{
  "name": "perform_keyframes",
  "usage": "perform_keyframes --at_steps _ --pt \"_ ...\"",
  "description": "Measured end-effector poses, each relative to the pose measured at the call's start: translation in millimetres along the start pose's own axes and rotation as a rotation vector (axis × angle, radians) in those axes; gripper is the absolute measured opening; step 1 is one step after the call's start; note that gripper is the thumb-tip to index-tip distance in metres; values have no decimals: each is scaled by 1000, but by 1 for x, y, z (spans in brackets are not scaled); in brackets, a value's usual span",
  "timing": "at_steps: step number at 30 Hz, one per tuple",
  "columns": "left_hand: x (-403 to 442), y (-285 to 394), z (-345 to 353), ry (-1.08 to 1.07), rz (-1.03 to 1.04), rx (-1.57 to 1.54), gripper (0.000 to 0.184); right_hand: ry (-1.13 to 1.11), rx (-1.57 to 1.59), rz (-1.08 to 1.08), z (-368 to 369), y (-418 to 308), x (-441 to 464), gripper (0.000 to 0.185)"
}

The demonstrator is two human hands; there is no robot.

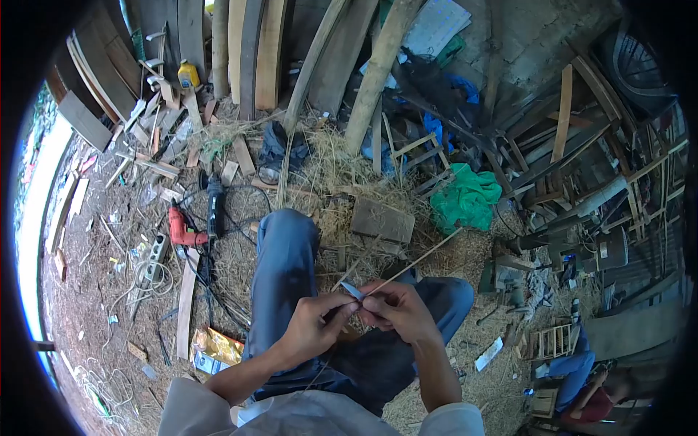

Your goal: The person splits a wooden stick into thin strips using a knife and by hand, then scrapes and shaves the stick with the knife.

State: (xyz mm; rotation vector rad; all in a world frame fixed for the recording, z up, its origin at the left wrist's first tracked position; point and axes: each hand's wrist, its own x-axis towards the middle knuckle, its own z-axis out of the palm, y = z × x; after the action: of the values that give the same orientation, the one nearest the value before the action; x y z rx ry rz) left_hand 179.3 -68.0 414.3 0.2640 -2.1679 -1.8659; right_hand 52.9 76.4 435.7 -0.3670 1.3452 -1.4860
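My left hand (320, 318) is closed in a pinch in front of my lap, its fingertips meeting those of my right hand. A thin wooden strip (422, 259) slants up to the right from between the two hands. My right hand (398, 311) is closed with its fingers curled, and a short pale knife blade (352, 291) sticks out beside its fingertips, pointing up and left. The knife's handle is hidden by the fingers. Another slender strip (356, 263) shows just beyond my left fingers; whether it is held, I cannot tell.
A red power drill (185, 225), a dark power tool (214, 200) and a power strip (155, 254) lie left of my knee. Ahead are a wooden block (382, 219) and a green bag (465, 196). Boards (269, 54) lean behind. Another person (592, 400) sits at lower right.
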Motion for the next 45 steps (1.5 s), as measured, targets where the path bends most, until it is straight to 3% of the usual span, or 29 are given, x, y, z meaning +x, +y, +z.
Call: perform_keyframes --at_steps 3,10,12,14,16,19,25,26,30,34,36,39,43,45 --pt "-4 6 1 44 -14 -34 13 51 -187 40 0 -11 1 20" --pt "-2 5 -3 63 -55 -30 14 64 -192 36 -2 -12 6 19" --pt "-1 5 -4 29 -102 -10 13 172 -360 -73 -4 -7 6 20" --pt "-11 2 -8 53 -144 -37 12 492 -475 -371 -50 0 10 21" --pt "-17 -2 -15 66 -177 -52 12 708 -173 -254 -87 -28 0 21" --pt "-16 -8 -16 97 -228 -36 11 664 -105 -230 -80 -29 -3 22" --pt "2 -5 1 99 -31 65 12 328 -70 -104 -5 -1 2 21" --pt "0 0 1 85 -35 41 13 222 -1 -50 -2 2 1 24" --pt "-5 0 0 38 -4 21 13 153 -85 -28 -11 -15 -5 16" --pt "-12 -1 -7 23 -41 -1 11 417 -291 -130 -47 -22 -8 18" --pt "-22 -5 -16 -30 -44 96 11 446 1 -209 -79 -31 -13 19" --pt "-21 -6 -21 -31 -161 38 12 538 77 -262 -85 -33 -17 22" --pt "-10 -17 -11 16 -202 -102 15 412 -24 -222 -50 -18 -18 31" --pt "-5 -17 -7 -34 -238 -111 16 338 -113 -80 -10 -13 -14 32"
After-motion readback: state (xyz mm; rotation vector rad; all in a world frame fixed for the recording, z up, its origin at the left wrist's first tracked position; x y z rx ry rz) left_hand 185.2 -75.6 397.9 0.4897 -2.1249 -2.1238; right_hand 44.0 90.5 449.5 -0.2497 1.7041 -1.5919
